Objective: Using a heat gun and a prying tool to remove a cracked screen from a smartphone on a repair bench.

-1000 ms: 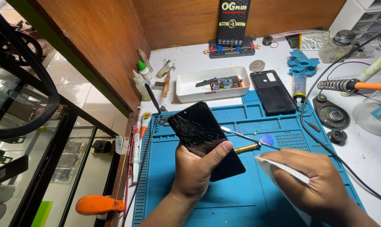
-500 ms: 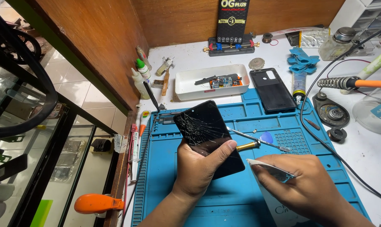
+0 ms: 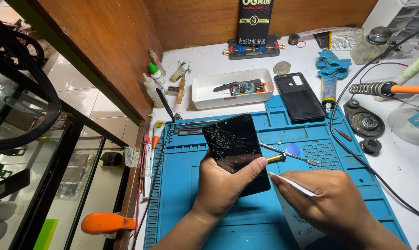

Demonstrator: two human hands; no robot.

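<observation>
Phone (image 3: 236,149): cracked screen unopened, clamped in left hand (image 3: 223,183).
Card (image 3: 290,183): thin white, pinched by right hand (image 3: 332,203), edge near phone, not inserted.
Bench: back cover (image 3: 299,96) already off, lying apart.

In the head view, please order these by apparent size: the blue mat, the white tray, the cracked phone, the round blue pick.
1. blue mat
2. white tray and cracked phone: alike; the phone is nearer, so unsure
3. round blue pick
</observation>
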